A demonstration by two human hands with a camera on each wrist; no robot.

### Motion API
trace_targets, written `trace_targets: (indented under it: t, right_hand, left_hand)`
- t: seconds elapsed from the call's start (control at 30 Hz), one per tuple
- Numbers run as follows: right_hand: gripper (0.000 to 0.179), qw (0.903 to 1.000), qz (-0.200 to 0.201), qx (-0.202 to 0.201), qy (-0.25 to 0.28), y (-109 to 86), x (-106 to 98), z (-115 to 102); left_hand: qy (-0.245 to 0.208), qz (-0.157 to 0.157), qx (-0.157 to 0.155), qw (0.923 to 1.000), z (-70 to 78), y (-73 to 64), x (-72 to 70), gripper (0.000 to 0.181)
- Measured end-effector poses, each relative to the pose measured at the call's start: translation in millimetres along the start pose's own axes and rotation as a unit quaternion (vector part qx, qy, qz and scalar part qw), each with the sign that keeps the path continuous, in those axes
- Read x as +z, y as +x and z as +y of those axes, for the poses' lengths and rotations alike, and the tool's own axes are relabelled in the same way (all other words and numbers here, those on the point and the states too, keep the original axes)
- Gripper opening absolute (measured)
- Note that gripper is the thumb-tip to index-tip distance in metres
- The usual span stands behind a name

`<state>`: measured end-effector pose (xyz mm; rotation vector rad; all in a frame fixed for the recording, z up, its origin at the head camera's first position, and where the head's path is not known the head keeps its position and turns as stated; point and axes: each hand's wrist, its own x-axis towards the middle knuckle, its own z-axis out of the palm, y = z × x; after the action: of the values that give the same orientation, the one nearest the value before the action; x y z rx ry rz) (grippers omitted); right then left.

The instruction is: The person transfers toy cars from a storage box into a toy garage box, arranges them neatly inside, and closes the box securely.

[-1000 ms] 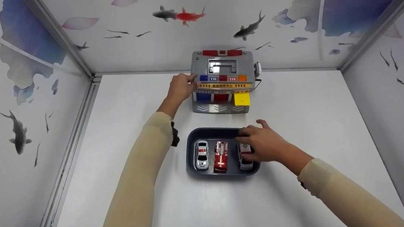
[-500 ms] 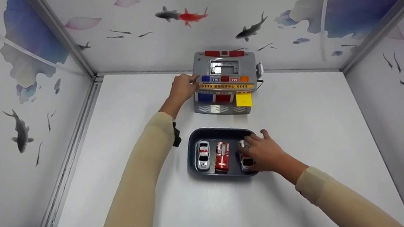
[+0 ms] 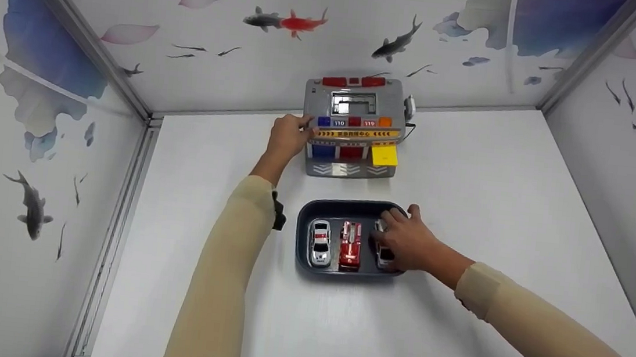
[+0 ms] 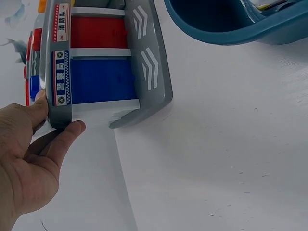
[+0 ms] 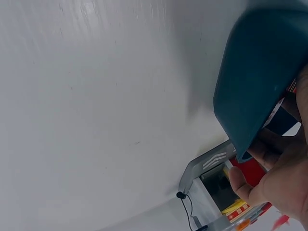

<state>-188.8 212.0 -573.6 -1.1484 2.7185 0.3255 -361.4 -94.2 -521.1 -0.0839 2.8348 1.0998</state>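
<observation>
Just inside the tray's edge [image 5: 255, 77], right fingers [image 3: 393, 216] grip a car [image 3: 384, 258].

Cars [image 3: 350, 247] in tray [image 3: 344, 209], toy station [image 3: 353, 130] behind

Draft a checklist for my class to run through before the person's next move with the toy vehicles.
1. Left hand holding the toy emergency station: ok, pinching its left edge.
2. Yellow door raised: ok.
3. Blue door and red door closed: ok.
4. Right hand firmly gripping the white toy vehicle: cannot tell, contact partly hidden.
5. Tray cleared of the white toy vehicle: not ok, it sits inside.
6. White toy sedan and red toy fire truck untouched: ok.
</observation>
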Motion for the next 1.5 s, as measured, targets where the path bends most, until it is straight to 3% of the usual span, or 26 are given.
trace_targets:
  t: [0.23, 0.43, 0.67, 1.03, 1.37, 1.5]
  right_hand:
    - [0.083, 0.9995, -0.017, -0.001, 0.028, 2.8, 1, 1]
    - [0.081, 0.9974, 0.03, -0.015, 0.063, -0.8, -12, 10]
    - [0.073, 0.9881, 0.085, -0.032, 0.125, -4.9, -30, 29]
    - [0.076, 0.984, 0.089, 0.003, 0.154, -10.9, -46, 62]
    - [0.079, 0.9823, 0.084, 0.049, 0.16, -9.3, -37, 93]
    - [0.077, 0.9802, 0.084, 0.069, 0.165, -9.3, -36, 104]
  left_hand:
    - [-0.003, 0.002, 0.0, 1.0, 0.1, -0.7, 2.4, 0.048]
    - [-0.006, -0.001, 0.0, 1.0, 0.4, 0.1, 2.0, 0.048]
    - [0.022, 0.009, 0.012, 0.9997, -0.5, -1.3, -1.4, 0.046]
    - [0.004, 0.006, -0.012, 0.9999, 3.4, -1.0, 2.3, 0.047]
    - [0.001, 0.01, -0.021, 0.9997, 6.1, -1.4, 4.8, 0.047]
    - [0.005, 0.015, -0.008, 0.9998, 6.3, -2.1, 4.3, 0.046]
